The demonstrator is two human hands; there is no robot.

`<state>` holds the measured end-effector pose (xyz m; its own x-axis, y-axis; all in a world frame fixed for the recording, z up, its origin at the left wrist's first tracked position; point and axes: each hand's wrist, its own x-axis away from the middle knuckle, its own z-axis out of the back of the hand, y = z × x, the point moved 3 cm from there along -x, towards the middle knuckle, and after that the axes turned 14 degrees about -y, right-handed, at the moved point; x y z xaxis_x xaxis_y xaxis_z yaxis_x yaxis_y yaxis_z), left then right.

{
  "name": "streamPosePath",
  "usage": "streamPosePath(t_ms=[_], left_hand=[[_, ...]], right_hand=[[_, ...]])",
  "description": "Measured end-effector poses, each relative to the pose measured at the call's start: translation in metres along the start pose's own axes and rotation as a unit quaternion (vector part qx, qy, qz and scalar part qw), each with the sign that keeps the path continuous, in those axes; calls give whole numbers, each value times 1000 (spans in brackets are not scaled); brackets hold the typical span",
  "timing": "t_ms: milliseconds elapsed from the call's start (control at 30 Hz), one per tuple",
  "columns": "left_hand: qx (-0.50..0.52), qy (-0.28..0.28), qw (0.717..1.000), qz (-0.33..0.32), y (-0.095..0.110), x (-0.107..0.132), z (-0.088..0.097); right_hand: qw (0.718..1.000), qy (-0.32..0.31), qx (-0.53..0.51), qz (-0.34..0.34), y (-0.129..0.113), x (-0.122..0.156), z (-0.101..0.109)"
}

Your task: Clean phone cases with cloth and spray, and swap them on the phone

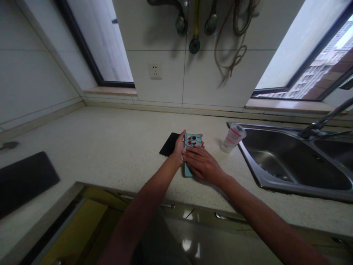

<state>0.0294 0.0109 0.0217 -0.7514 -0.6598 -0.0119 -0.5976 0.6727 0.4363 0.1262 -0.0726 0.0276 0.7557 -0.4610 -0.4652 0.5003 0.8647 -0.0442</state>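
A teal phone (191,141) lies back-up on the pale stone counter (116,147), its camera cluster showing. My left hand (178,146) grips its left edge with the thumb along the side. My right hand (202,163) lies flat over the lower part of the phone, fingers stretched out and pressed on it, with a bit of white material just showing under them. A black flat phone or screen (168,143) lies just left of the teal one, partly behind my left hand.
A small white bottle with a pink label (233,138) stands by the steel sink (292,165), right of my hands. A tap (322,123) rises at the far right. A black mat (23,180) lies at the left. A wall socket (154,70) and hoses hang behind.
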Motion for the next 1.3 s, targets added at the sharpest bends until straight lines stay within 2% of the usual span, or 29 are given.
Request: streamPosePath(t_ms=[133, 400, 467, 633, 800, 867, 967, 1100, 1300], left_hand=[[21, -4, 1000, 20, -3, -1, -2], [-22, -2, 999, -33, -9, 2, -8], [-25, 5, 999, -35, -9, 1, -6], [-27, 37, 999, -24, -6, -3, 2], [-39, 32, 998, -32, -3, -5, 6], [-32, 19, 999, -12, -6, -6, 7], [-18, 10, 1000, 17, -11, -8, 8], [14, 19, 1000, 19, -16, -7, 9], [58, 11, 998, 13, -15, -4, 8]], right_hand=[[998, 18, 23, -52, 7, 1, 2], [993, 58, 38, -95, 13, 1, 8], [995, 69, 23, -71, 11, 0, 13], [997, 60, -27, 38, -4, -3, 20], [996, 64, -15, 61, -8, -4, 16], [997, 67, 13, 40, -3, -3, 14], [995, 75, 60, -29, 8, -1, 12], [986, 99, 89, -104, 18, 2, 11], [976, 134, 99, -139, 23, 4, 12]])
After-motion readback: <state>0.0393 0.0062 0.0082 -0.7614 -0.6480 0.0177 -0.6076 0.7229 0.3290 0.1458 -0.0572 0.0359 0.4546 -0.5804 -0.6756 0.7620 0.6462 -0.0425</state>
